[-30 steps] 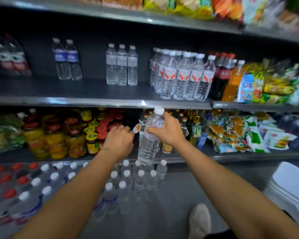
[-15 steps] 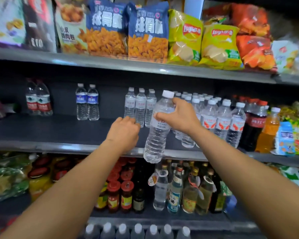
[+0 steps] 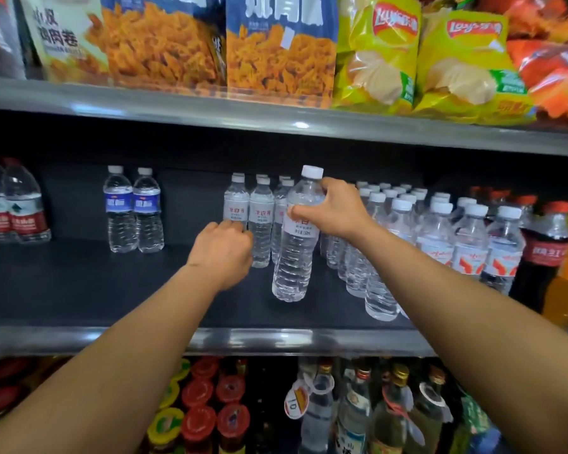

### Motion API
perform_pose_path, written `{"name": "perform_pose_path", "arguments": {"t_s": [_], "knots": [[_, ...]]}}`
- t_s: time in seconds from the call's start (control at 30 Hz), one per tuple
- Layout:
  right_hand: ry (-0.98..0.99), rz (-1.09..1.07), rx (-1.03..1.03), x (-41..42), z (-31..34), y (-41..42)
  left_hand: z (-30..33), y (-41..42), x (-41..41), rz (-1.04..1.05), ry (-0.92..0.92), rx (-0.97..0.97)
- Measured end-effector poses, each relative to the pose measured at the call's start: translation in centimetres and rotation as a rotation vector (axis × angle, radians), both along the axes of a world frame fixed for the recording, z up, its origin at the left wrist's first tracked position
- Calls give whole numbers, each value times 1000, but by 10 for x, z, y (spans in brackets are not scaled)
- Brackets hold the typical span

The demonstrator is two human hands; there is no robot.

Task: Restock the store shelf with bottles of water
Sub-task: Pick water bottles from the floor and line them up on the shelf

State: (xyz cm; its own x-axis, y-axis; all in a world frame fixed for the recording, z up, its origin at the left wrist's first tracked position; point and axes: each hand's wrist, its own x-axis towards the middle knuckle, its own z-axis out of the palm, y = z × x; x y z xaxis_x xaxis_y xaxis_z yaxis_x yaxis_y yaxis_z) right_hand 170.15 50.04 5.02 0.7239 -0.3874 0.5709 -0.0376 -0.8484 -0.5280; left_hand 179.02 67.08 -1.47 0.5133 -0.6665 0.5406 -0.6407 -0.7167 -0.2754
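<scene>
My right hand grips a clear water bottle with a white cap and white label by its shoulder. The bottle is upright, with its base at the dark shelf, in front of a short row of matching white-label bottles. My left hand is curled into a fist, its knuckles against the leftmost bottle of that row. It hides that bottle's lower half, and nothing shows inside the fist.
A dense block of red-logo water bottles stands right of the held bottle, then cola bottles. Two blue-label bottles and red-label bottles stand further left. Snack bags fill the shelf above, jars and glass bottles the one below.
My right hand has carried the bottle up from below onto the water shelf. My left fist rose with it and reached the leftmost white-label bottle.
</scene>
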Motion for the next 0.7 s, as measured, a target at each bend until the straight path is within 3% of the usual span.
{"name": "perform_pose_path", "arguments": {"t_s": [0.47, 0.7], "knots": [[235, 25, 34, 103, -17, -59, -40, -40, 75, -59, 50, 5], [255, 31, 53, 124, -21, -73, -52, -57, 87, -68, 75, 17]]}}
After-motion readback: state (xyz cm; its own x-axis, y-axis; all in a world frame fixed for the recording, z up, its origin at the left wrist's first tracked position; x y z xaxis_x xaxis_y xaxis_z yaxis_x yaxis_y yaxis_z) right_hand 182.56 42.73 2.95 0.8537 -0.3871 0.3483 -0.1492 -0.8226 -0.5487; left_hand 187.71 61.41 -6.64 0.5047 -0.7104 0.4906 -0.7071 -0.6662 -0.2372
